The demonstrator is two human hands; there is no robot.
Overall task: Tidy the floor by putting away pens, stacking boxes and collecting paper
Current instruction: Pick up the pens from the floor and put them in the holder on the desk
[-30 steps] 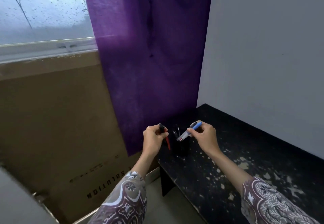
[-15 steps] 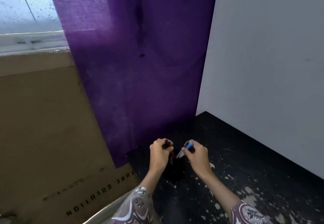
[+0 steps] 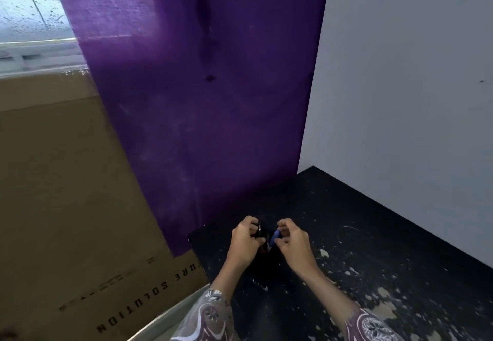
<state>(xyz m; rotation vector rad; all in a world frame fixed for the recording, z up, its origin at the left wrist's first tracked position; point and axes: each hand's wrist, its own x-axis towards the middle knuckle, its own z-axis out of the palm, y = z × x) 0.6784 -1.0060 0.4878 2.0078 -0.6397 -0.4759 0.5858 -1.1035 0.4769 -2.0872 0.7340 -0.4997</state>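
A black pen holder (image 3: 262,260) stands near the back left corner of a black, paint-flecked table (image 3: 373,247), mostly hidden between my hands. My right hand (image 3: 292,242) pinches a blue-capped pen (image 3: 274,238) that points down into the holder. My left hand (image 3: 246,239) is closed around a dark pen (image 3: 259,230) at the holder's left rim; only its top end shows. Both hands sit side by side over the holder's mouth.
A purple curtain (image 3: 202,100) hangs behind the table. A large cardboard box (image 3: 66,207) with black lettering stands at the left, against the table's left edge. A grey wall (image 3: 413,87) runs along the table's right side. A rain-spotted window (image 3: 29,2) is at top left.
Both hands have dropped lower onto the holder, and the two pens have sunk further into it. The red part of the left pen is no longer visible. The camera has tilted up slightly.
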